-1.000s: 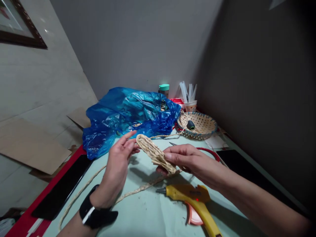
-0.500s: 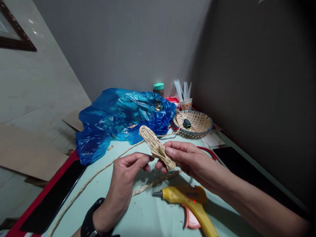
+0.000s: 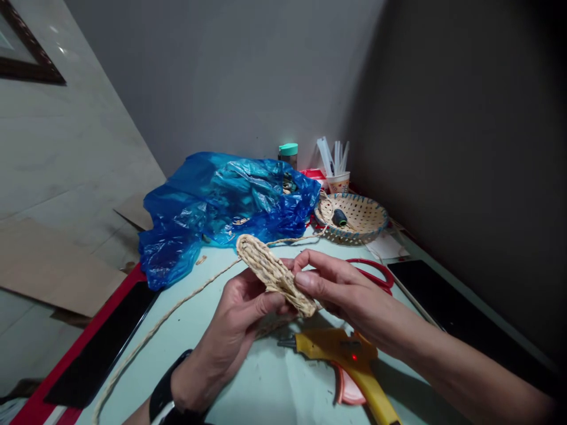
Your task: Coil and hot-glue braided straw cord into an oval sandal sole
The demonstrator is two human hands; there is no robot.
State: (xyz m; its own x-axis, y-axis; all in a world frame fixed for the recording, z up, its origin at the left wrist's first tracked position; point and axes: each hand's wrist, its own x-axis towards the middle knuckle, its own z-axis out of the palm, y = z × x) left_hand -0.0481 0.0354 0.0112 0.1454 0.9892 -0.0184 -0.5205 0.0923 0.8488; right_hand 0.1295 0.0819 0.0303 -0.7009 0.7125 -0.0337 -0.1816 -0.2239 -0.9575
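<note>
A coiled, flattened piece of braided straw rope is held up over the table, tilted with its rounded end to the upper left. My left hand grips its lower left side, thumb on the near face and fingers behind. On the other side, my right hand pinches the coil's right edge near the lower end. A long braided strand runs over the table from the woven basket to the near left edge. Below the hands lies a yellow glue gun with a red light, its nozzle pointing left.
At the back lie a blue plastic bag, a green-lidded jar, a cup of glue sticks and a woven basket holding a dark spool. Red-handled scissors rest right of my right hand. Dark panels flank the tabletop.
My left hand has moved up and right onto the coil, where before its fingers were pinched beside the lower edge. The coil has shifted slightly left and down. The view has shifted slightly.
</note>
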